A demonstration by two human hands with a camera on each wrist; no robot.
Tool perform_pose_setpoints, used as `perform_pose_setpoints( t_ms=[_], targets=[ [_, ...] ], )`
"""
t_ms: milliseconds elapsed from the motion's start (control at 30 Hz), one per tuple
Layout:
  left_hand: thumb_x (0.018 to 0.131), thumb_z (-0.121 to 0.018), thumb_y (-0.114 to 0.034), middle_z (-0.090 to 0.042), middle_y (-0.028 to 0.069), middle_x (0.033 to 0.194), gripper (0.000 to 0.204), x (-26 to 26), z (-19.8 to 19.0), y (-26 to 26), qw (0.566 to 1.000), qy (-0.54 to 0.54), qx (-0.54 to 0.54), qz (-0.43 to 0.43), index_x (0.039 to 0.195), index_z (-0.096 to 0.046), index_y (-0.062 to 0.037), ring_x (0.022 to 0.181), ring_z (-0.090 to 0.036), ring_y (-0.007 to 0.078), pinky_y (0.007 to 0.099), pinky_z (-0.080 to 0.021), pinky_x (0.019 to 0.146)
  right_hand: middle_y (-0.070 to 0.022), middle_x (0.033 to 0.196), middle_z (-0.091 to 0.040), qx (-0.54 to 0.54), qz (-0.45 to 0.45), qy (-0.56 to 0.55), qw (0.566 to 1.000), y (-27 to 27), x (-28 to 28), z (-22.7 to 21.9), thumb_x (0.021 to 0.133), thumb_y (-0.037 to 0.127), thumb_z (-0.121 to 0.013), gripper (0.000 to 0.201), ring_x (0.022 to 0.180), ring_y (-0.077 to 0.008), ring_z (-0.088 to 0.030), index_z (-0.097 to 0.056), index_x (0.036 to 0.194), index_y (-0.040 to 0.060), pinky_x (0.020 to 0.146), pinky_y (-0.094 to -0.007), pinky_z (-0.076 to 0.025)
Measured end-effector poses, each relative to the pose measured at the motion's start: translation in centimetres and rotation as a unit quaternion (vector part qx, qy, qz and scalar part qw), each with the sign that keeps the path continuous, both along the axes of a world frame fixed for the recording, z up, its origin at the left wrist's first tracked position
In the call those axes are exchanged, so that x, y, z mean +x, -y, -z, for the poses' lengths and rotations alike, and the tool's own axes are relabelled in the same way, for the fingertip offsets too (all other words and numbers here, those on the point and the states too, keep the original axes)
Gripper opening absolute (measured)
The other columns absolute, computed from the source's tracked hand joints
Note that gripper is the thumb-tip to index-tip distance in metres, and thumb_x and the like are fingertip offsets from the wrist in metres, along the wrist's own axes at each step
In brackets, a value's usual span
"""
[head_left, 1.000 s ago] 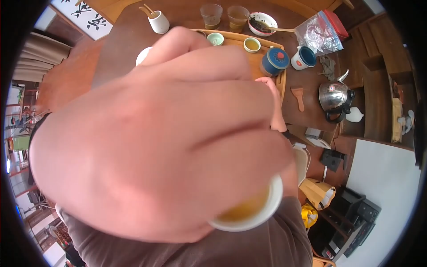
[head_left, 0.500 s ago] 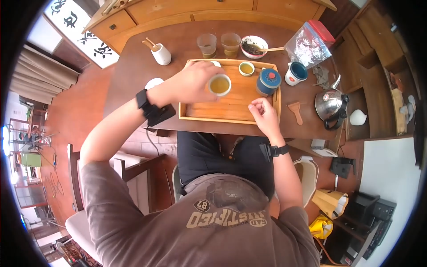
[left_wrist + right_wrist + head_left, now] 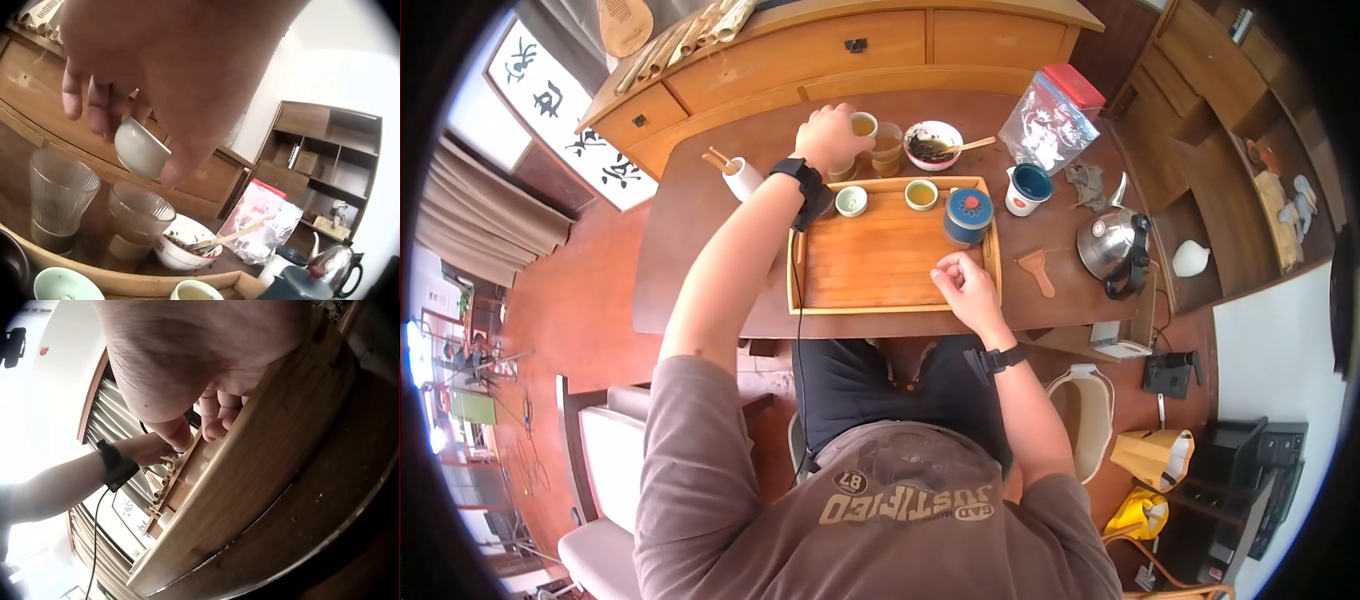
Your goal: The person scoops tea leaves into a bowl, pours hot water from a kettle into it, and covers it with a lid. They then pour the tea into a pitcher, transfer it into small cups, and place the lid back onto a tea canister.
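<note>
- Left hand (image 3: 830,135) pinches small white cup (image 3: 141,147) of tea, tilted above two glasses (image 3: 60,194) beyond the tray (image 3: 880,290).
- Risk: a misjudged tilt could spill tea past a glass rim onto the table (image 3: 700,240).
- Fingertip grip; cup may slip.
- Right hand (image 3: 963,285) rests loosely curled on tray, holding nothing.

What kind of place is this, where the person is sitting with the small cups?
Probably a tea room or a home tea corner. A wooden tea tray with small cups lies on a dark wooden table, a metal kettle stands to the side, and the left hand holds a small white cup of tea.
</note>
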State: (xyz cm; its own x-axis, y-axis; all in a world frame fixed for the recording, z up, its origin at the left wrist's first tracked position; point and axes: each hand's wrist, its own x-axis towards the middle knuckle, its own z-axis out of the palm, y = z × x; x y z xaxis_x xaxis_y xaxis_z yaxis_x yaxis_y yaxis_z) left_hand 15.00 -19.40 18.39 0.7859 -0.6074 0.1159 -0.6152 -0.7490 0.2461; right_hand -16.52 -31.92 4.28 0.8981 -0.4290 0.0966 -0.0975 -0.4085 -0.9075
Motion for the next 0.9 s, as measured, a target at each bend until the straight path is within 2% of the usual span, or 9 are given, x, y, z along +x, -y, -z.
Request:
perform_pose_setpoints(
  t_ms=[33, 100, 167, 300, 400, 467, 600, 800, 900],
  targets=[
    [0.084, -0.084, -0.048, -0.068, 0.0186, 0.136, 0.069, 0.1, 0.2, 0.7, 1.0, 0.004, 0.0, 0.006, 0.137, -0.068, -0.0074, 0.134, -0.062, 0.0359, 0.0499, -0.052, 0.111, 0.0012, 0.077, -0.065, 0.0, 0.001, -0.002, 1.0, 0.0, 0.0, -0.2, 0.101, 0.021, -0.077, 0.019, 0.07, -0.0084, -0.058, -0.069, 0.11, 0.0058, 0.067, -0.0274, -0.05],
    [0.084, -0.084, -0.047, -0.068, 0.0182, 0.134, 0.065, 0.0, 0.7, 1.9, 0.995, 0.053, 0.079, -0.042, 0.132, -0.069, -0.0054, 0.132, -0.062, 0.0358, 0.0499, -0.052, 0.11, 0.0004, 0.076, -0.065, 0.002, 0.002, -0.001, 1.0, 0.2, 0.0, 0.1, 0.101, 0.022, -0.077, 0.02, 0.07, -0.0097, -0.059, -0.069, 0.11, 0.0061, 0.067, -0.0281, -0.05],
    [0.085, -0.082, -0.041, -0.068, 0.0178, 0.131, 0.057, -0.3, 1.3, 2.6, 0.993, 0.079, 0.078, -0.038, 0.127, -0.069, -0.0045, 0.129, -0.063, 0.0354, 0.0505, -0.052, 0.105, -0.0054, 0.077, -0.067, -0.011, -0.003, -0.008, 1.0, 0.1, -0.2, -0.1, 0.1, 0.031, -0.076, 0.026, 0.074, -0.0219, -0.069, -0.068, 0.111, 0.0084, 0.069, -0.038, -0.054],
    [0.082, -0.081, -0.033, -0.068, 0.0152, 0.125, 0.049, -0.1, 3.1, 3.5, 0.974, 0.189, 0.123, -0.017, 0.121, -0.069, -0.0071, 0.123, -0.064, 0.0342, 0.0485, -0.051, 0.098, -0.0057, 0.077, -0.067, -0.009, -0.011, -0.004, 1.0, 0.3, -0.1, 0.1, 0.101, 0.031, -0.076, 0.026, 0.074, -0.0232, -0.069, -0.068, 0.112, 0.009, 0.069, -0.0387, -0.054],
    [0.085, -0.077, -0.023, -0.067, 0.0097, 0.113, 0.031, 0.1, 3.9, 3.8, 0.925, 0.359, 0.122, 0.022, 0.113, -0.069, -0.0107, 0.113, -0.064, 0.0292, 0.0456, -0.049, 0.092, -0.0056, 0.078, -0.067, -0.01, -0.007, 0.002, 1.0, 0.3, -0.1, 0.4, 0.101, 0.031, -0.075, 0.025, 0.074, -0.0239, -0.07, -0.068, 0.112, 0.0095, 0.069, -0.0392, -0.054],
    [0.086, -0.075, -0.021, -0.065, 0.0086, 0.111, 0.03, 0.3, 4.0, 4.0, 0.91, 0.39, 0.132, 0.052, 0.114, -0.068, -0.0112, 0.111, -0.062, 0.0279, 0.0437, -0.049, 0.091, -0.0055, 0.078, -0.067, -0.01, -0.009, 0.002, 1.0, 0.3, -0.1, 0.5, 0.101, 0.031, -0.075, 0.025, 0.074, -0.0241, -0.069, -0.068, 0.112, 0.0096, 0.069, -0.0393, -0.054],
    [0.088, -0.071, -0.02, -0.061, 0.0065, 0.108, 0.03, -0.6, 2.0, 3.9, 0.85, 0.488, 0.152, 0.124, 0.117, -0.065, -0.0121, 0.107, -0.059, 0.0248, 0.039, -0.048, 0.089, -0.0055, 0.078, -0.067, -0.01, -0.01, 0.006, 1.0, 0.3, -0.1, 0.3, 0.101, 0.032, -0.075, 0.026, 0.074, -0.0244, -0.07, -0.068, 0.113, 0.0097, 0.069, -0.0393, -0.054],
    [0.088, -0.071, -0.022, -0.061, 0.007, 0.116, 0.037, -0.8, -1.7, 3.5, 0.805, 0.558, 0.125, 0.157, 0.123, -0.062, -0.0139, 0.108, -0.059, 0.024, 0.0389, -0.048, 0.089, -0.0057, 0.077, -0.067, -0.01, -0.01, 0.005, 1.0, 0.2, -0.2, 0.2, 0.101, 0.032, -0.075, 0.026, 0.074, -0.0244, -0.069, -0.068, 0.112, 0.0097, 0.069, -0.0392, -0.054],
    [0.086, -0.072, -0.022, -0.061, 0.0072, 0.117, 0.041, 0.0, -2.7, 3.5, 0.828, 0.538, 0.086, 0.13, 0.126, -0.062, -0.0145, 0.108, -0.059, 0.0246, 0.0395, -0.048, 0.089, -0.0044, 0.077, -0.066, -0.012, -0.008, 0.007, 1.0, 0.2, -0.1, 0.2, 0.101, 0.028, -0.076, 0.024, 0.072, -0.0194, -0.066, -0.069, 0.111, 0.0078, 0.068, -0.0352, -0.053]
  ],
)
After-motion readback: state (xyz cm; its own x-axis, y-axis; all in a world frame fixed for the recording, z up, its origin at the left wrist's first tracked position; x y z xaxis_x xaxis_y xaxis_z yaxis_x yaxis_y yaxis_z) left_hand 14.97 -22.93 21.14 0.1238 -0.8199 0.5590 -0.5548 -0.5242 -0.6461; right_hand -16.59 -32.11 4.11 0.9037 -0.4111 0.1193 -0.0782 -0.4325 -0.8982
